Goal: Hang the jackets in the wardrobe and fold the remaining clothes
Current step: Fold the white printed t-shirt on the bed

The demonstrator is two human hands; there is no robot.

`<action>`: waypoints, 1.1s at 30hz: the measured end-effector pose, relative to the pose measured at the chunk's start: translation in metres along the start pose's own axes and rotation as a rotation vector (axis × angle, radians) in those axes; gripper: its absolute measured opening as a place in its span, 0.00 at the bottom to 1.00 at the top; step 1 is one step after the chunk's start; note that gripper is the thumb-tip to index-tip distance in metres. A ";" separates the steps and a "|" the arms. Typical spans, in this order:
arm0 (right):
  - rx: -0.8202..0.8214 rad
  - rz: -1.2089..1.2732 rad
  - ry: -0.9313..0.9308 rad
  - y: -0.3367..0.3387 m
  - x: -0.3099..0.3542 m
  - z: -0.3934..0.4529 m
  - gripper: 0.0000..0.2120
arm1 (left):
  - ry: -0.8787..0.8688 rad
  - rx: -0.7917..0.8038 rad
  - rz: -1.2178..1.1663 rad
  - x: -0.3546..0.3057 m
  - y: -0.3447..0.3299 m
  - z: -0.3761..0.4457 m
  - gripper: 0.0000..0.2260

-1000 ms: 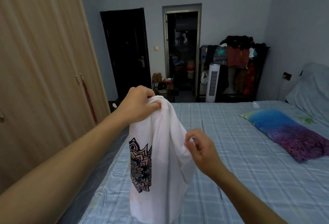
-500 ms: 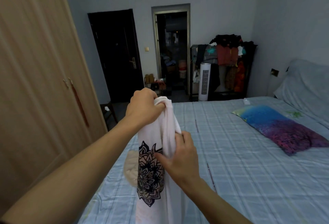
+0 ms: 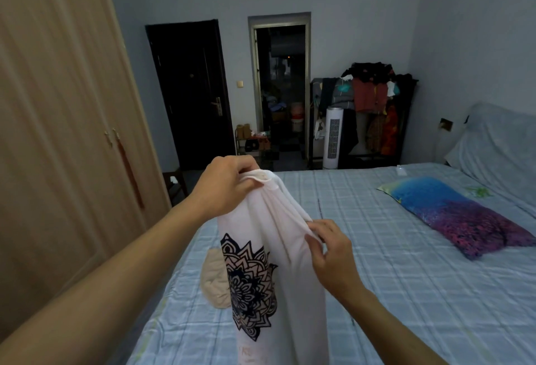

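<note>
Above blue plaid bed (image 3: 406, 248): left hand (image 3: 226, 187) grips white mandala-print T-shirt (image 3: 269, 248) top; right hand (image 3: 333, 254) shifted outward, pinching edge, spreading for fold.

Bare blue checked bedsheet (image 3: 391, 263) lies open to the right and far, hemmed by the blue-purple printed pillow (image 3: 461, 213) far right and the beige crumpled garment (image 3: 214, 280) near left.

Both hands (image 3: 226, 187) (image 3: 333, 257) raised, fingers pinched

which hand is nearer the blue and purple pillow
Right. The right hand pinches the white t-shirt on the side toward the pillow; the left hand grips its top, farther away.
</note>
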State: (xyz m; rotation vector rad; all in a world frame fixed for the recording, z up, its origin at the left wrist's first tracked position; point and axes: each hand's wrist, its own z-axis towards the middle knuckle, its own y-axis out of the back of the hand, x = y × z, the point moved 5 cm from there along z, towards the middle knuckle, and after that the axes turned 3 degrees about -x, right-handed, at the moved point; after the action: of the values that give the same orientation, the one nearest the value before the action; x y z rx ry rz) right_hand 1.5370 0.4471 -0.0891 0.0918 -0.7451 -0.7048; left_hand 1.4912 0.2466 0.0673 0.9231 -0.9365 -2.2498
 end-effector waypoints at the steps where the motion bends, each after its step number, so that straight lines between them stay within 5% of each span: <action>1: 0.004 0.032 0.016 0.002 -0.001 0.000 0.07 | -0.019 -0.010 -0.007 0.000 0.002 -0.001 0.02; 8: 0.075 0.260 -0.168 0.006 -0.008 0.005 0.06 | -0.136 -0.072 -0.011 -0.008 0.013 -0.002 0.03; 15: 0.359 0.519 -0.219 -0.007 0.003 -0.014 0.06 | -0.126 -0.089 0.028 -0.006 0.022 -0.003 0.02; 19: 0.511 0.451 -0.222 -0.022 0.004 -0.030 0.06 | -0.134 -0.059 0.033 -0.011 0.023 -0.007 0.02; 23: 0.380 0.426 -0.325 -0.017 -0.016 -0.028 0.12 | -0.180 -0.010 0.025 -0.012 0.027 -0.015 0.02; 28: 0.138 0.484 -0.391 0.021 -0.032 0.008 0.09 | -0.135 -0.025 -0.056 -0.001 0.038 -0.028 0.02; 31: 0.176 0.462 -0.247 0.050 -0.022 0.040 0.22 | -0.098 -0.087 -0.153 -0.003 0.048 -0.027 0.05; 33: 0.292 0.423 -0.183 0.060 -0.019 0.047 0.19 | -0.084 -0.113 -0.204 -0.009 0.055 -0.023 0.05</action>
State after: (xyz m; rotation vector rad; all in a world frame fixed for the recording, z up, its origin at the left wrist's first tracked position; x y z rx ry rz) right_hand 1.5297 0.5126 -0.0472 0.1316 -1.0033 -0.1999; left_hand 1.5253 0.2095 0.1000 0.9150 -0.7718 -2.5028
